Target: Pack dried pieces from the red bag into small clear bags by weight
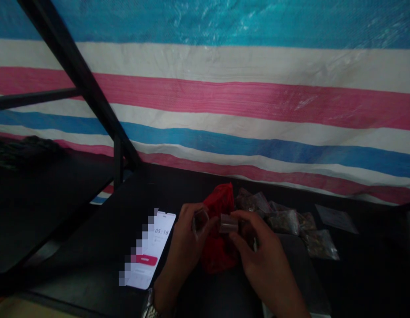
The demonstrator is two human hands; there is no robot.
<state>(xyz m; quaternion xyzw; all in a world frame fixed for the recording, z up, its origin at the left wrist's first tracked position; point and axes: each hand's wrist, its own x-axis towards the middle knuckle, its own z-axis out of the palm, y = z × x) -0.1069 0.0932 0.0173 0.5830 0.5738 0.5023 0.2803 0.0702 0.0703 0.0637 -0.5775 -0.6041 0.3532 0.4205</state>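
Note:
Over a red plastic bag (pixel 221 254), both of my hands are raised close together. My left hand (pixel 188 234) is curled around a small clear plastic piece (pixel 200 221) that looks like a cup with its rim up. Pinched between the thumb and fingers of my right hand (pixel 257 238) is a small clear plastic cup (pixel 228 223), lying on its side and pointing toward the left hand. Whether the two clear pieces touch is hard to tell in the dim light.
Several clear packets (pixel 284 221) of brownish material lie to the right, near a flat clear bag (pixel 337 217). A dark flat object (pixel 300 269) sits beside my right forearm. At left lies a lit phone (pixel 152 251). Behind hangs a striped tarp (pixel 224 101); a black frame bar (pixel 79 75) slants across.

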